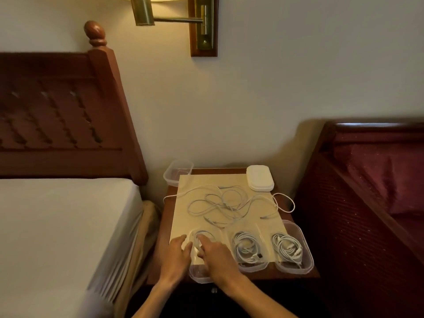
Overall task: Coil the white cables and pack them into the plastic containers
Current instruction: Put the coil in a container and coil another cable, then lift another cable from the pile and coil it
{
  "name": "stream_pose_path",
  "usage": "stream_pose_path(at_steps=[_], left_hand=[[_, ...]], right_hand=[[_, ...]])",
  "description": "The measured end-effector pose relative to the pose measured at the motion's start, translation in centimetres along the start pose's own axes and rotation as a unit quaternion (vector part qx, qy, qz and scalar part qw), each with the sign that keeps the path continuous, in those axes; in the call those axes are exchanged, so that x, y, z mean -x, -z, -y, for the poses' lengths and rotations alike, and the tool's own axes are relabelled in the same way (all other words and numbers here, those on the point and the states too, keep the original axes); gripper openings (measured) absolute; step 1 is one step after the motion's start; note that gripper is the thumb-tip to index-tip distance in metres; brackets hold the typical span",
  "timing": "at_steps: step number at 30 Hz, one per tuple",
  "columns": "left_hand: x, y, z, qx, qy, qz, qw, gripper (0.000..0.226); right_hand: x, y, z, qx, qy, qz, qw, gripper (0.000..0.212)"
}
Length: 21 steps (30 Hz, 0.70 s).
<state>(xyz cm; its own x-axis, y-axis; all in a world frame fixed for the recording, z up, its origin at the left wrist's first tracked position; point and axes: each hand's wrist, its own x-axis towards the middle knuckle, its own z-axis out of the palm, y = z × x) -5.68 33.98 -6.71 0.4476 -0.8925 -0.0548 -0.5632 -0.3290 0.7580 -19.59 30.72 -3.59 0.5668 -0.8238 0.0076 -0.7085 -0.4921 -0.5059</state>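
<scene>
Loose white cables lie tangled on a cream mat on the nightstand. Three clear plastic containers stand along the front edge. The left container holds a white cable coil, and both hands are at it. My left hand rests at its left rim with fingers extended. My right hand reaches into it, fingers pressing on the coil. The middle container and the right container each hold a coiled white cable.
An empty clear container sits at the back left corner of the nightstand. A stack of white lids lies at the back right. A bed flanks the left, a red armchair the right.
</scene>
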Motion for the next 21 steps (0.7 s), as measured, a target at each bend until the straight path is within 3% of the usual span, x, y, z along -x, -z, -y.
stream_pose_path(at_steps=[2,4,9,14,19,21], left_hand=[[0.6,-0.5,0.2,-0.008,-0.019,0.015,1.000,0.031],[0.9,-0.7,0.4,-0.012,-0.047,0.020,0.999,0.019],[0.1,-1.4,1.1,0.004,-0.046,0.012,0.999,0.023],[-0.7,-2.3,1.1,0.001,-0.046,0.013,0.999,0.025],[-1.5,-2.7,1.2,0.011,-0.049,0.011,0.999,0.024],[-1.8,-2.9,1.5,0.014,-0.046,0.012,0.999,0.026]], right_hand=[[0.0,-1.6,-0.2,0.038,-0.003,0.036,0.999,0.047],[-0.3,-2.4,-0.5,0.070,-0.007,0.030,0.997,0.038],[-1.2,-2.6,-0.9,0.081,-0.005,0.002,0.997,0.019],[-2.0,-2.3,-0.9,0.092,-0.006,0.042,0.995,0.009],[-2.6,-1.6,-1.6,0.106,0.015,0.065,0.992,0.011],[-2.8,-1.2,-2.1,0.110,0.049,0.026,0.992,0.016]])
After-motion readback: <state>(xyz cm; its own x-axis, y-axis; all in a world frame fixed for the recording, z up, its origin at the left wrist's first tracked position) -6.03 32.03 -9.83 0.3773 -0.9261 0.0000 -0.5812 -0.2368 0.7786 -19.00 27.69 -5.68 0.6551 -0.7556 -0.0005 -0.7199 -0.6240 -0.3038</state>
